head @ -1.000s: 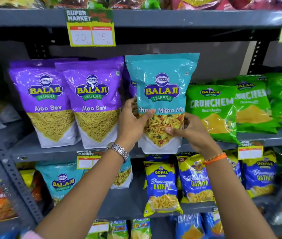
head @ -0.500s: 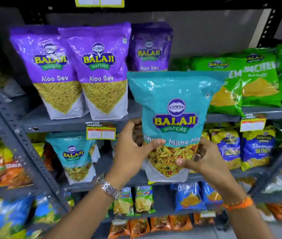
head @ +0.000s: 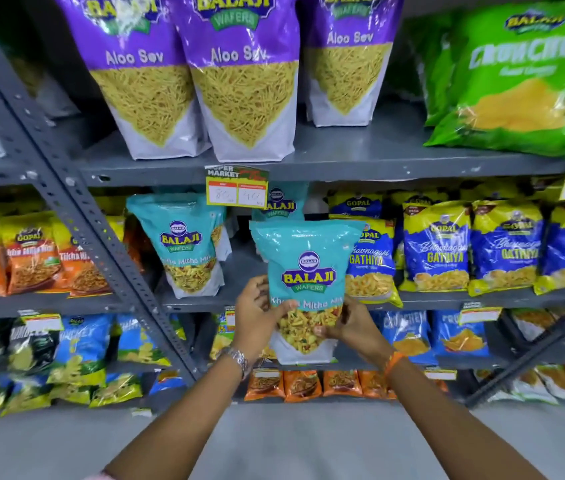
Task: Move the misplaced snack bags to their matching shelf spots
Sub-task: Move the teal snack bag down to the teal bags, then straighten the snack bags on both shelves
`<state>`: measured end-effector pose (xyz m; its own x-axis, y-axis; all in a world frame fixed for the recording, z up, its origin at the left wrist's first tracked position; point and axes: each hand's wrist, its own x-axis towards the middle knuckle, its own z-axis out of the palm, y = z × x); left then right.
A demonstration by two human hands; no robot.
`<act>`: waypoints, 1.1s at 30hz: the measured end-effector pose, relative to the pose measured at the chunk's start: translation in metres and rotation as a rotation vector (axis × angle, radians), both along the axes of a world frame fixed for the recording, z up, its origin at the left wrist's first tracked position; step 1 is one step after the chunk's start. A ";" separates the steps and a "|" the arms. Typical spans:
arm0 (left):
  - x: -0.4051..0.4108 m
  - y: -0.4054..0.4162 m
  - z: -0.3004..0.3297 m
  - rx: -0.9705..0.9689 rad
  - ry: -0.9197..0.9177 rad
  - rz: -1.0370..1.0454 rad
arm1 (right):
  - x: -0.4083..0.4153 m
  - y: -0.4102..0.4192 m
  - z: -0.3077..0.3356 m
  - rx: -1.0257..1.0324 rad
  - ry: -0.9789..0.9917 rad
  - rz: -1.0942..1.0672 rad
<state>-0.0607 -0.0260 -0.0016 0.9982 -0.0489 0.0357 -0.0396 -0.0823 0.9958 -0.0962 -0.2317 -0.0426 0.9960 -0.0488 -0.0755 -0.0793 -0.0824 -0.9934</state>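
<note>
Grey steel shelving fills my view, its slotted upright slanting down from the upper left. On the top shelf I see three purple Aloo Sev bags standing side by side, with a green Crunchem bag lying tilted to their right. One level down, a teal Khatta Mitha Mix bag on the shelf stands upright just right of the upright post, another teal one partly hidden behind the price tag that hangs from the shelf edge above. Blue and yellow Gathiya bags line the same shelf to the right, and orange bags sit to the left of the post. In front of that middle level, between the shelved teal bag and the Gathiya row, I am holding the teal snack bag upright in the air, its bottom edge hanging below the shelf lip. My left hand is pressed around its lower left side, thumb across the front over the clear window, and my right hand clasps the lower right side in the same way, thumb on the front. A metal watch sits on my left wrist and an orange thread band on my right.
</note>
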 end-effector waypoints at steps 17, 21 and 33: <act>0.153 0.017 -0.030 0.078 -0.056 0.113 | 0.163 0.024 -0.004 -0.078 -0.017 -0.003; 0.159 0.016 -0.040 0.083 -0.066 0.129 | 0.170 0.028 -0.014 -0.077 -0.060 -0.016; 0.162 0.023 -0.042 0.122 -0.035 0.055 | 0.173 0.030 -0.025 -0.147 -0.034 -0.077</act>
<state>0.1011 -0.0029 -0.0431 0.9977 -0.0006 0.0679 -0.0666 -0.2059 0.9763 0.0768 -0.2017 -0.0681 0.9907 -0.1330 -0.0281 -0.0574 -0.2220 -0.9734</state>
